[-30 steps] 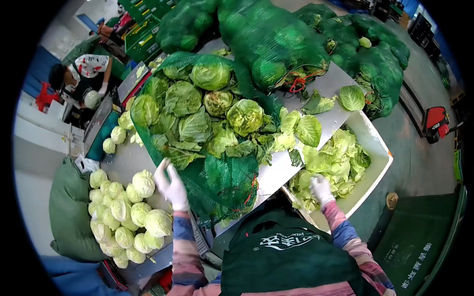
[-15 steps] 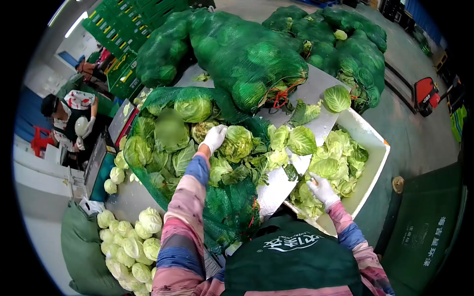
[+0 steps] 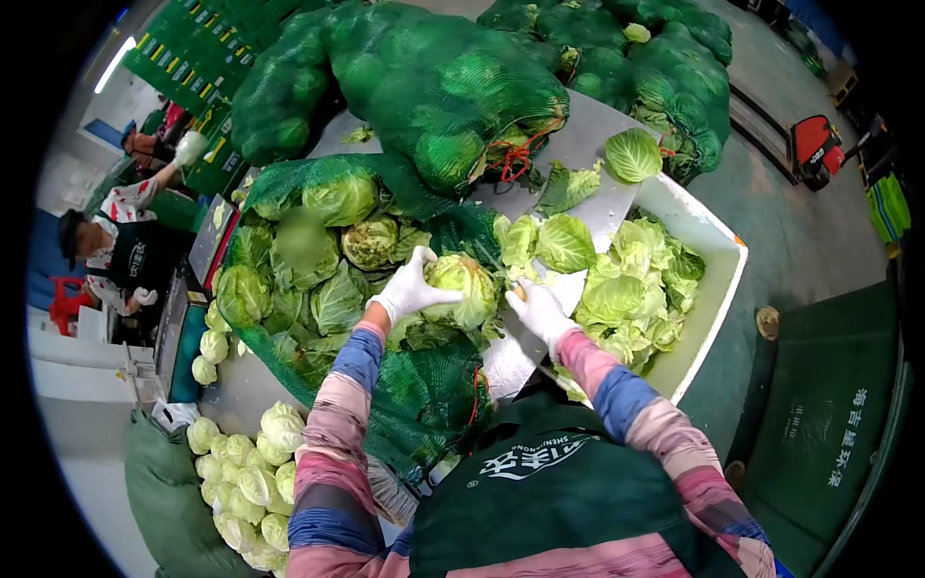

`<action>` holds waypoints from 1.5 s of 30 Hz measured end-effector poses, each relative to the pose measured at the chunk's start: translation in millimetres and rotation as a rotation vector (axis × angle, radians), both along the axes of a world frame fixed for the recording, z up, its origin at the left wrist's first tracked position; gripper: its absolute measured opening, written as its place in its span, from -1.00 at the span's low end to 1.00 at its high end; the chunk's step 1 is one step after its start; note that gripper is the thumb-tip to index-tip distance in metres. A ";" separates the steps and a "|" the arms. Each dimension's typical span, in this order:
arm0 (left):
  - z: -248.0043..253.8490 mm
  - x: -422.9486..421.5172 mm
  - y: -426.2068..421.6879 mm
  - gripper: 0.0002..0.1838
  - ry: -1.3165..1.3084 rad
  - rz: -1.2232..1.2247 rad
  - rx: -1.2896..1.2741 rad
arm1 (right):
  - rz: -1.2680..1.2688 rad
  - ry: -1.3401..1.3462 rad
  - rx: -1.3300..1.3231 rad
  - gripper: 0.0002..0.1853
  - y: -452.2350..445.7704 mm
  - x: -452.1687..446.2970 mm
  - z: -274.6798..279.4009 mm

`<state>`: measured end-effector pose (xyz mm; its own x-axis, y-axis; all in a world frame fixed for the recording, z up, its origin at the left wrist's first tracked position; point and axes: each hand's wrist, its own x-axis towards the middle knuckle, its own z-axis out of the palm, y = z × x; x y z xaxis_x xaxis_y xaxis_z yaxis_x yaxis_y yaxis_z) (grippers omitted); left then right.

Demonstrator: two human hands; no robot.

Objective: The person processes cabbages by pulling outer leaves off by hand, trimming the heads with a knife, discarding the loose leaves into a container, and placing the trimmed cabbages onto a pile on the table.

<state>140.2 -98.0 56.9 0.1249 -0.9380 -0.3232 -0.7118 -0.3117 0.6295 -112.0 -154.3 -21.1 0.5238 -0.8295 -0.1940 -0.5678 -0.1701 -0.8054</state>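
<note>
My gloved left hand (image 3: 412,290) grips a cabbage (image 3: 469,289) from its left side, thumb and fingers spread around it. Just right of that cabbage is my gloved right hand (image 3: 541,313), its fingers closed around something small with an orange-brown end, too hidden to name. The held cabbage is above the opened green net bag (image 3: 414,385), which has more cabbages in it. One with browned leaves (image 3: 370,241) lies behind my left hand. Loose outer leaves (image 3: 566,242) rest on the metal table (image 3: 602,207) beyond my right hand.
A white foam box (image 3: 713,313) of stripped leaves (image 3: 626,294) stands at right. Full net bags (image 3: 434,87) are piled at the back. Trimmed cabbages (image 3: 251,482) are heaped at lower left. A co-worker (image 3: 135,241) stands far left; a red pallet jack (image 3: 815,149) is at far right.
My right hand has moved left from the leaf box to beside the cabbage. My left hand has shifted right and now holds that cabbage. The co-worker has raised an arm.
</note>
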 end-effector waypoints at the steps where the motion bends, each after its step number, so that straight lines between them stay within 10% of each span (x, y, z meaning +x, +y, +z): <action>1: 4.9 -10.4 -2.7 0.03 -0.079 -0.015 0.090 | 0.013 0.012 0.027 -0.59 -1.3 4.0 0.9; 10: 24.1 -98.9 -33.6 0.35 -0.416 -0.176 -0.175 | -0.143 -0.379 0.556 -0.84 -9.9 -27.0 -4.8; 23: 7.1 -221.3 -70.8 0.14 -0.720 -0.290 -0.157 | -0.201 0.086 -0.253 -0.71 8.4 -121.3 23.8; 45: -12.4 -222.4 -63.0 0.23 -0.620 -0.211 -0.284 | -0.126 0.186 0.071 -0.64 -1.2 -115.9 9.7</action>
<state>-82.3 -161.0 44.5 0.0126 -0.9999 0.0092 -0.9920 -0.0114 0.1261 -227.9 -155.5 -11.4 0.3668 -0.8667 -0.3380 -0.7209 -0.0351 -0.6922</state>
